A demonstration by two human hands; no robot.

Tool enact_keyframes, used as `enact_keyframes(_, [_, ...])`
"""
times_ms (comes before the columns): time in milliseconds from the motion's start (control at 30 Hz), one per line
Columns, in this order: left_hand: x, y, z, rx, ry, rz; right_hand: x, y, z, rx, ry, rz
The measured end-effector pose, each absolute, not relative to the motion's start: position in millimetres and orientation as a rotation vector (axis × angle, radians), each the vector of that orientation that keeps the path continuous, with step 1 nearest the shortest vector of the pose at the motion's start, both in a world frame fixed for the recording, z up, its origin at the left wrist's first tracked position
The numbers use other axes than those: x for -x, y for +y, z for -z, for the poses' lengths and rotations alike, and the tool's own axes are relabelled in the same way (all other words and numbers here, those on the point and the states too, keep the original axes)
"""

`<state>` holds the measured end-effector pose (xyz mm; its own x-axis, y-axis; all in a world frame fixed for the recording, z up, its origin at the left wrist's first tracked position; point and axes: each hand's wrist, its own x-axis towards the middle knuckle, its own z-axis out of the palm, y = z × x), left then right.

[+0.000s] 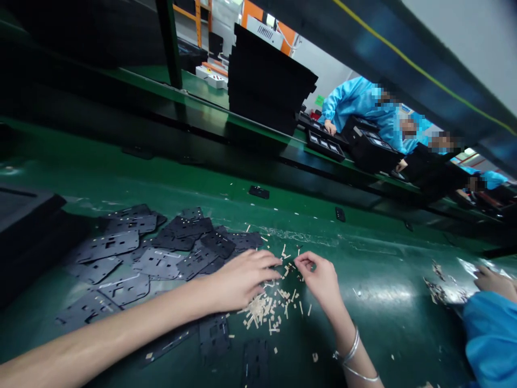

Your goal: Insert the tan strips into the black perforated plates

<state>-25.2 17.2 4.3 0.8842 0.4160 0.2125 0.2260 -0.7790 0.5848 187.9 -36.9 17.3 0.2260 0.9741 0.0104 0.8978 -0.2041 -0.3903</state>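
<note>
My left hand (242,280) lies flat-fingered on the green belt (375,285), its fingertips at the edge of a loose pile of small pale strips (260,312). My right hand (317,275), with thin silver bangles (349,355) on the wrist, curls its fingertips together just above scattered strips. Whether those fingers pinch a strip is too small to tell. Flat black perforated plates (157,264) overlap on the belt beneath and beyond my left forearm.
A co-worker's hand (495,281) and blue sleeve (490,339) work at the right beside shiny scraps. A dark stack (24,231) stands at the left. Beyond a raised rail, tall black stacked trays (266,81) and blue-clad workers (359,105) line another belt.
</note>
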Motion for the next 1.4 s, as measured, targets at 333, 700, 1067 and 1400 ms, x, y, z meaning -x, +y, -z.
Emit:
enact_keyframes(333, [34.6, 20.5, -18.5, -2.455, 0.325, -0.266, -176.3, 2.9, -18.5, 2.251, -2.063, -0.22])
enact_keyframes(700, [23.8, 26.0, -12.7, -1.857, 0.811, -0.705, -173.6, 0.2, -17.6, 2.327, -2.036, -0.193])
enact_keyframes(1067, [28.1, 38.7, -3.7, -1.668, 0.836, -0.789, -187.5, 28.6, -33.2, 1.907, -2.371, -0.386])
enact_keyframes(1400, [25.2, 31.7, -4.5, -1.589, 0.797, -0.757, -177.8, -3.6, -24.1, 1.876, -1.991, -0.536])
